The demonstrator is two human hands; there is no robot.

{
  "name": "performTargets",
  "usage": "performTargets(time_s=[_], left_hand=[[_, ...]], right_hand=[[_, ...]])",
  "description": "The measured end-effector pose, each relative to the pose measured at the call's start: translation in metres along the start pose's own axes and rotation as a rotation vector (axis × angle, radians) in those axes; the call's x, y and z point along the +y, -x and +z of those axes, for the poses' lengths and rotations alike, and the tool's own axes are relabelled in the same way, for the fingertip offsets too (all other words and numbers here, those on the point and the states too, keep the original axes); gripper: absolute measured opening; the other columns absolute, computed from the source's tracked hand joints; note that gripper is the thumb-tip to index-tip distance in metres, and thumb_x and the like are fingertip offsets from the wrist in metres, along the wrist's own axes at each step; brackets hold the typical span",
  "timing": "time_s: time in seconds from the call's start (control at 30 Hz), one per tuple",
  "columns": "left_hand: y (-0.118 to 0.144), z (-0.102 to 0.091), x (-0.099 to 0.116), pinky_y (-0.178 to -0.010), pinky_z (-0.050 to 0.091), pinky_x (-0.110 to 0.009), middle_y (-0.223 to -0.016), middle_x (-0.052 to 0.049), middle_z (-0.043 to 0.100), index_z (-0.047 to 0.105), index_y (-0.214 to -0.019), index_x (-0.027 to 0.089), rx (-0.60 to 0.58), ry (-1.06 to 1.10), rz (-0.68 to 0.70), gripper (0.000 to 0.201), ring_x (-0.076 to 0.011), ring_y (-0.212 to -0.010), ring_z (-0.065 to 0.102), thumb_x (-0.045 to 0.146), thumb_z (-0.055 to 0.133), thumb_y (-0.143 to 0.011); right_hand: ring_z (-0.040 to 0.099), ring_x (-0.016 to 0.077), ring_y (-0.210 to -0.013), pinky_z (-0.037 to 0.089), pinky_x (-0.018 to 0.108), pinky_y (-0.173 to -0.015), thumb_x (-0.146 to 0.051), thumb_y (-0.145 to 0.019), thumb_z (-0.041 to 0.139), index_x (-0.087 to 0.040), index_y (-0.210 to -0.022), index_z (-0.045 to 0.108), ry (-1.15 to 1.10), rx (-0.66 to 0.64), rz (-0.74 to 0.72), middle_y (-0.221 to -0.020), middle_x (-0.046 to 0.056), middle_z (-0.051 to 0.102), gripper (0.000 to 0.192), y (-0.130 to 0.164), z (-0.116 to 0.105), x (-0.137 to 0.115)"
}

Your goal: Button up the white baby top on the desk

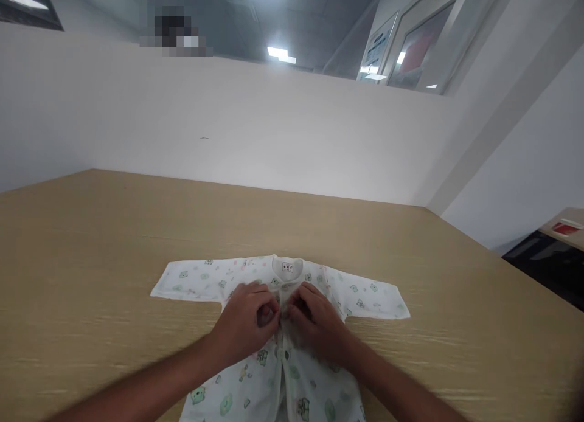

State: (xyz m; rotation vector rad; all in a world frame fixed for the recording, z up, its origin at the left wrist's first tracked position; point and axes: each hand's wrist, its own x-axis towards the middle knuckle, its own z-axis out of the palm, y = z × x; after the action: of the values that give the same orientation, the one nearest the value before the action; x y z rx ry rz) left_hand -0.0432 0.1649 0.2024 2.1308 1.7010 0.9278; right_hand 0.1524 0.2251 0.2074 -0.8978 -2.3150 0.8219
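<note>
patterned white jacket (296, 376), one: lower centre of the frame, spread on the tabletop (114, 227), neckline uppermost, front edges parted below the hands.

left hand (250, 318), one: lower centre, left of the front opening; thumb and fingers closed on the cloth edge.

right hand (317, 318), one: just right of the opening; fingers curled shut on the facing edge, blurred; how the cloth sits between the fingertips cannot be told.

handling, as judged: left edge best held steady; both edges best kept level from the neckline down; a thumb-to-finger squeeze suits better than a sideways pull, as thin cloth would likely pucker.

count, left to right: sleeves, two, one left of centre (191, 279), one right of centre (374, 297); hands, two; neck label (287, 267), one, centre; dark-fronted unit (547, 270), one, right edge; red item (566, 228), one, above it. printed motifs: many, uncounted.
</note>
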Motion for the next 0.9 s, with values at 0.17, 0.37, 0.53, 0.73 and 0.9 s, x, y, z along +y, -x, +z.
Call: performTargets(time_s=[0.17,0.37,0.53,0.73,0.9], left_hand=[[0.003,0.001,0.0,-0.084,0.038,-0.043,-0.093,-0.003,0.063,0.058,-0.086,0.021,0.02,-0.149,0.053,0.006,-0.0258,-0.094,0.055,0.02,0.055,-0.091],[0.004,-0.004,0.004,-0.082,0.035,-0.044,-0.091,-0.003,0.065,0.058,-0.085,0.021,0.063,-0.223,0.151,0.008,-0.0264,-0.093,0.055,0.019,0.055,-0.092],[0.023,-0.012,0.018,-0.078,0.035,-0.041,-0.082,-0.003,0.064,0.057,-0.078,0.02,0.061,-0.135,0.216,0.009,-0.0236,-0.083,0.056,0.016,0.058,-0.086],[0.038,-0.005,0.015,-0.086,0.038,-0.04,-0.082,0.001,0.065,0.059,-0.078,0.02,-0.051,0.041,0.204,0.012,-0.0204,-0.083,0.058,0.011,0.066,-0.074],[0.032,-0.002,0.009,-0.086,0.041,-0.038,-0.082,0.001,0.065,0.06,-0.078,0.02,-0.102,0.066,0.162,0.01,-0.019,-0.083,0.059,0.011,0.064,-0.077]], right_hand=[[0.056,0.0174,-0.083,0.042,0.031,-0.075,-0.012,-0.092,0.06,-0.018,-0.083,0.059,0.025,0.06,0.009,-0.09,0.004,0.061,0.011,-0.001,0.002,0.002],[0.054,0.0152,-0.075,0.04,0.028,-0.068,-0.017,-0.085,0.069,-0.018,-0.082,0.061,0.022,0.091,-0.049,-0.085,0.002,0.061,0.008,-0.003,-0.001,0.002],[0.051,0.0131,-0.068,0.037,0.026,-0.063,-0.022,-0.087,0.063,-0.018,-0.078,0.058,-0.015,0.093,-0.144,-0.074,0.0,0.058,0.011,0.018,-0.008,-0.022],[0.051,0.012,-0.064,0.036,0.025,-0.061,-0.026,-0.075,0.074,-0.02,-0.076,0.053,0.129,-0.055,-0.105,-0.074,-0.003,0.06,0.022,0.051,0.004,-0.031],[0.055,0.0144,-0.069,0.038,0.026,-0.064,-0.021,-0.072,0.068,-0.02,-0.076,0.053,0.219,-0.007,-0.094,-0.078,0.0,0.062,0.016,0.052,0.015,-0.021]])
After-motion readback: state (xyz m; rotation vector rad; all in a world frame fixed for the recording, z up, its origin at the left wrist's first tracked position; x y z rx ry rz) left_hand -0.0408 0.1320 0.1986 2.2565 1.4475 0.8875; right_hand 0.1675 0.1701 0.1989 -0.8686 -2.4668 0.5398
